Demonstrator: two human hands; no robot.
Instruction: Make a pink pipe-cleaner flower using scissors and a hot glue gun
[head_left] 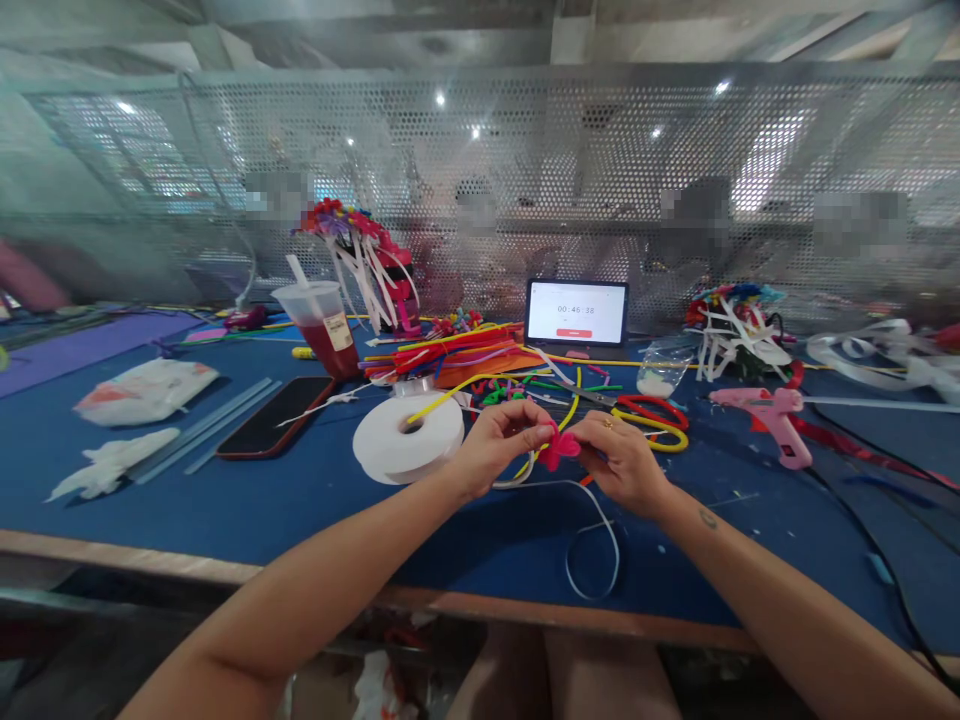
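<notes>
My left hand (499,442) and my right hand (619,462) meet above the blue table, and their fingertips pinch a small pink pipe-cleaner flower (559,449) between them. A thin white ribbon (594,535) trails from under my hands and loops on the tabletop. Just left of my left hand lies a wide roll of white ribbon (409,437). Yellow pipe cleaners (570,425) lie behind the flower. Red-handled scissors (652,410) rest beyond my right hand.
A pink hot glue gun (769,420) lies at the right, with its black cord running toward the near right. A bundle of coloured pipe cleaners, a tablet showing a timer (576,312), a red drink cup (319,328) and a phone (274,415) sit farther back. People stand behind a perforated metal screen (480,130).
</notes>
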